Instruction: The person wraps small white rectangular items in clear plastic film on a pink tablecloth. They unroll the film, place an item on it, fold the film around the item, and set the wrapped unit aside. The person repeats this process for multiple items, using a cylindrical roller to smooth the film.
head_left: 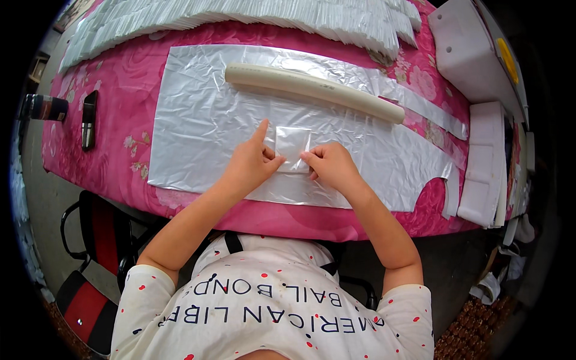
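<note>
- Your left grip (248, 162), at the centre of the frame, has its index finger extended toward the top and its thumb at the lower left edge of a small clear packet (293, 141); whether it pinches the film, you cannot tell from here.
- Your right grip (333, 166), just right of centre, pinches the packet's lower right edge between thumb and forefinger.
- The packet lies between your two hands, over a wrinkled silvery sheet (195, 120) that fills the middle of the frame.
- A long cream tube (315, 90) rests across the sheet above your hands, slanting down toward the right.
- Beneath it all, a pink floral cloth covers your table (114, 174).
- Rows of white folded pieces (258, 13) line the top; a dark flat object (89, 120) sits at left, white foam blocks (482, 162) at right.
</note>
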The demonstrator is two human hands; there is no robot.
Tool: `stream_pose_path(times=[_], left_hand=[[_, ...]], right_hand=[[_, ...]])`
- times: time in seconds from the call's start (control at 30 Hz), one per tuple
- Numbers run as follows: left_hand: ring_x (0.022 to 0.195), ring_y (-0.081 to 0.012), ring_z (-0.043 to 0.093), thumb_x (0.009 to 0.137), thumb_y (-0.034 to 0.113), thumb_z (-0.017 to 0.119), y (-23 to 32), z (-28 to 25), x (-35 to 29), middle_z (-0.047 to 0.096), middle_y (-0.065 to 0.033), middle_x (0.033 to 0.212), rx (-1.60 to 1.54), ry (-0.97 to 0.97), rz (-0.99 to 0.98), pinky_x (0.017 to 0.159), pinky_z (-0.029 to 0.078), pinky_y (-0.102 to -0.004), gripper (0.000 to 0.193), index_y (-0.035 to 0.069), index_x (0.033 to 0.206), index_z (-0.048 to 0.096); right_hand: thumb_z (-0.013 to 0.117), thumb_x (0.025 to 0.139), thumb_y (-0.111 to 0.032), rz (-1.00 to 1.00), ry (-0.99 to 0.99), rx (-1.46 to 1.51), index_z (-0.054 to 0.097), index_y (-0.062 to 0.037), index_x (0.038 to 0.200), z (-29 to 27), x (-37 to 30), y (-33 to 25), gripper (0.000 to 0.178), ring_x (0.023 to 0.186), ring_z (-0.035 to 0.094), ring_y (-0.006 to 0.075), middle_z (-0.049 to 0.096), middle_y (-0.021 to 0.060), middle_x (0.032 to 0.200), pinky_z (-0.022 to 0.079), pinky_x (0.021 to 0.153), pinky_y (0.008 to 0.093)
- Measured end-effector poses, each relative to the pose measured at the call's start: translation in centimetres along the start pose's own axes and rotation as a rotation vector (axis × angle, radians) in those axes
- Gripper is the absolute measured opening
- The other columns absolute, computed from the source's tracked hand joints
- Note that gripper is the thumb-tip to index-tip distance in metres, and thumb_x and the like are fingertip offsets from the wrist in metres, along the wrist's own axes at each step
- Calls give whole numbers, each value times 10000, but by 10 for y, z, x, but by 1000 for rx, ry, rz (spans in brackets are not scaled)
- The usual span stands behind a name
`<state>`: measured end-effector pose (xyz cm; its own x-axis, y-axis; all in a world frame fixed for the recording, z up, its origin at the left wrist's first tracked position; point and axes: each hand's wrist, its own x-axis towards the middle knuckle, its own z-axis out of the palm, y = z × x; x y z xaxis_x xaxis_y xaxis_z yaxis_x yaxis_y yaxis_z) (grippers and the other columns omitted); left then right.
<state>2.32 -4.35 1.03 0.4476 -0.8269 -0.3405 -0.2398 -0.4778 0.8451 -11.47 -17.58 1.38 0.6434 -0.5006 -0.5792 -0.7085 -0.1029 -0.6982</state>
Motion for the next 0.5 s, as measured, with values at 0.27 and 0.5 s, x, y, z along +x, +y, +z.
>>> stream_pose_path(times=[0.27,0.5], left_hand=[[1190,-319,423,779,229,646,-15,20,-4,389,-217,1326,541,202,661,965,355,-403,755,-40,1372,264],[1375,-351,129,768,538,558,-21,48,4,179,-248,1451,683,98,568,1106,81,-470,969,-82,1388,145]], right_hand=[[590,830,-228,57,-12,27,659,20,731,0,5,0,275,512,597,138,608,86,565,448,521,285],[589,814,-233,99,-30,52,672,18,783,-1,7,-2,267,524,613,169,623,107,579,462,545,318]])
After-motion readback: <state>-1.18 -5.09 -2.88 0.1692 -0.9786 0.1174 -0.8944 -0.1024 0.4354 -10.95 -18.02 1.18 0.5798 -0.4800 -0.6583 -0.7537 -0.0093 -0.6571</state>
